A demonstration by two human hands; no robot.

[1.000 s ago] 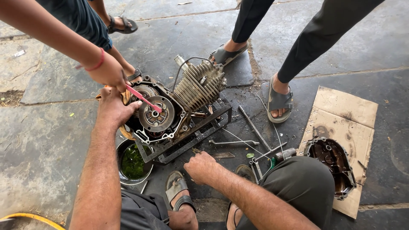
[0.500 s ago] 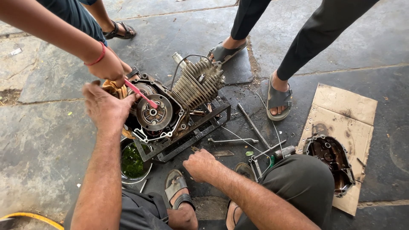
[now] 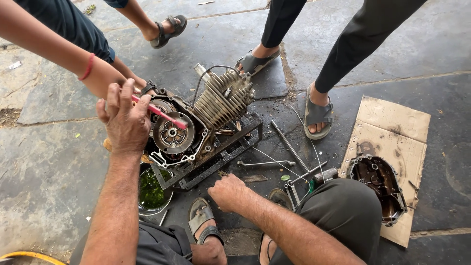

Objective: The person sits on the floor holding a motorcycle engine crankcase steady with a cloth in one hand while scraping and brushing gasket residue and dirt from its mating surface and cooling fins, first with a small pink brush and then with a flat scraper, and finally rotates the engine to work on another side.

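Note:
A stripped motorcycle engine [image 3: 196,132] with a finned cylinder [image 3: 223,100] sits in a metal frame on the stone floor. My left hand [image 3: 125,118] is raised at its left side, fingers spread, over the near end of a pink-handled tool [image 3: 164,115]. Another person's hand [image 3: 105,81] with a red wristband holds that tool, whose tip lies across the round clutch plate [image 3: 172,133]. My right hand [image 3: 228,191] rests curled on the ground in front of the frame, with nothing visible in it.
A bowl of green liquid [image 3: 153,191] stands under the frame's left corner. Rods and spanners [image 3: 287,145] lie to the right. An engine cover [image 3: 378,184] lies on cardboard [image 3: 392,127]. Two people's sandalled feet [image 3: 316,115] stand behind the engine.
My left hand has lifted from the engine's left edge up to the other person's hand and the pink tool. My right hand has stayed on the ground.

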